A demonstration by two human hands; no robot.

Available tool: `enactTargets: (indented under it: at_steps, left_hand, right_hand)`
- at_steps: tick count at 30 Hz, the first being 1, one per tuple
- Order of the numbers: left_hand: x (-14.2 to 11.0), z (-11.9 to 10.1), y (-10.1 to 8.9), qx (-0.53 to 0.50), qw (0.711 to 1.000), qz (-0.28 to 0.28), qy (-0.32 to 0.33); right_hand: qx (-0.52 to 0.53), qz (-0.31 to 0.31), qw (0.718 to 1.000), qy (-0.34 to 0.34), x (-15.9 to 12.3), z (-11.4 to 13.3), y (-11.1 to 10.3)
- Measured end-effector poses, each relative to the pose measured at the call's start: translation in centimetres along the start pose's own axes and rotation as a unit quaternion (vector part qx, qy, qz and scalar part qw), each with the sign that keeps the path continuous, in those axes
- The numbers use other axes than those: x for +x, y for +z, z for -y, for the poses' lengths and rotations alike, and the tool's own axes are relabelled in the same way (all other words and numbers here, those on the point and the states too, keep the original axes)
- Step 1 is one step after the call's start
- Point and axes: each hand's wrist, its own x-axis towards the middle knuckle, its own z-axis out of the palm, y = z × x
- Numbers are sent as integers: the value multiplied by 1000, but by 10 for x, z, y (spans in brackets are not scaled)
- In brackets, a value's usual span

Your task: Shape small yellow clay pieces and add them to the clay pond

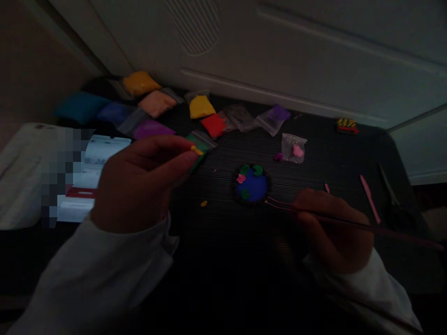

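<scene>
My left hand (136, 181) pinches a small yellow clay piece (197, 150) between thumb and finger, raised over the table. In my right hand (335, 228) is a pair of long thin tweezers (281, 206), closed in my fingers, with the tips slightly apart and pointing left. Those tips hover by the edge of a round clay pond (256, 188), blue with a dark bumpy rim. On the pond are green leaf shapes (257, 170) and a pink flower (240, 178). A loose yellow clay bit (204, 204) lies left of the pond.
Bags of coloured clay, such as yellow (201, 108), red (213, 124) and purple (279, 113), line the back. A lit phone-like screen (104, 156) is at left. A pink clay tool (370, 199) and scissors (394, 202) lie at right. The room is dim.
</scene>
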Motion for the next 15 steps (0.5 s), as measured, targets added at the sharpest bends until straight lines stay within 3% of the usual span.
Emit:
enactTargets:
  at_steps: [4,8,11,15]
  left_hand:
    - [4,10,-13,-199,976,-9,-93]
    - [6,20,-19,-306,945,9,-114]
    - [8,21,-25,-401,903,20,-153]
    - [7,19,-30,-467,861,35,-199]
  right_hand:
    - [10,30,999,-25,3,-6,12]
    - [-55,38,998,-19,13,-4,30]
    - [-98,45,994,-7,26,3,43]
    - [-171,92,981,16,46,9,58]
